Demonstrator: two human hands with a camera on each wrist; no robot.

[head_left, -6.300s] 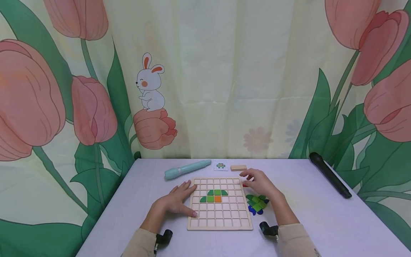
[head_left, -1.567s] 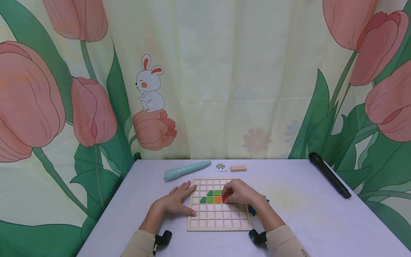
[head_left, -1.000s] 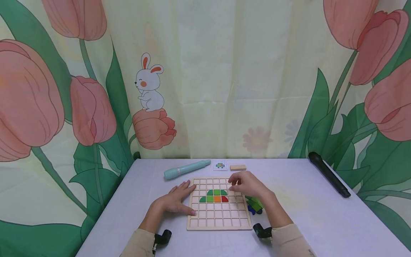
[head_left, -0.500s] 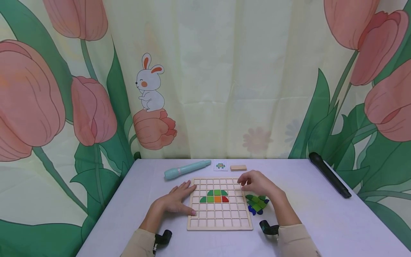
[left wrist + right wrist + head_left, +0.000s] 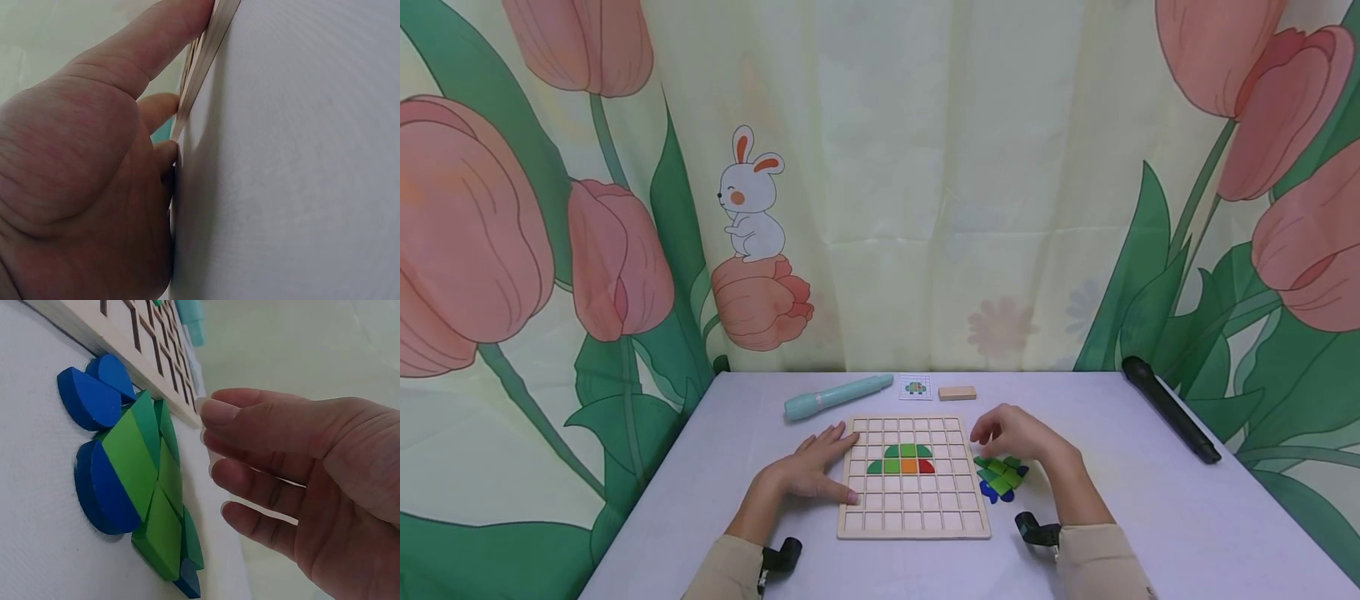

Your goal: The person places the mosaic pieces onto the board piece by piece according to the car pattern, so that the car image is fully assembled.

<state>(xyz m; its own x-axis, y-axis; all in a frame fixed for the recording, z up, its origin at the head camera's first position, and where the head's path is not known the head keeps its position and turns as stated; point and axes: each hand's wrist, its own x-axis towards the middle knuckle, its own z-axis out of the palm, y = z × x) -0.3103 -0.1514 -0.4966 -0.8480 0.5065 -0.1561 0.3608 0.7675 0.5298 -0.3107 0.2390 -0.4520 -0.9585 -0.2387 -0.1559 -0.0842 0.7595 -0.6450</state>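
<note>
A wooden grid board [image 5: 913,523] lies on the table, with green quarter-round and square pieces, an orange square [image 5: 909,466] and a red quarter-round piece [image 5: 926,467] set in its cells. My left hand [image 5: 805,472] rests at the board's left edge, fingers spread and straight; in the left wrist view the thumb [image 5: 156,44] touches the rim. Right of the board, my right hand [image 5: 1018,433] hovers over the far end of a pile of green pieces [image 5: 1000,481]. Its fingers are loosely bent and hold nothing. Blue rounded pieces [image 5: 103,487] lie against the green ones in the right wrist view.
Behind the board are a teal tube-shaped object [image 5: 838,396], a small card [image 5: 915,387] with a printed coloured pattern, and a wooden block [image 5: 957,392]. A black stick-like object [image 5: 1172,410] lies at the table's right edge. A tulip-printed curtain [image 5: 887,183] hangs behind.
The red piece, earlier beside the board, now sits in the cell right of the orange square. My right hand has let it go and moved right to the pile. The left hand stays put.
</note>
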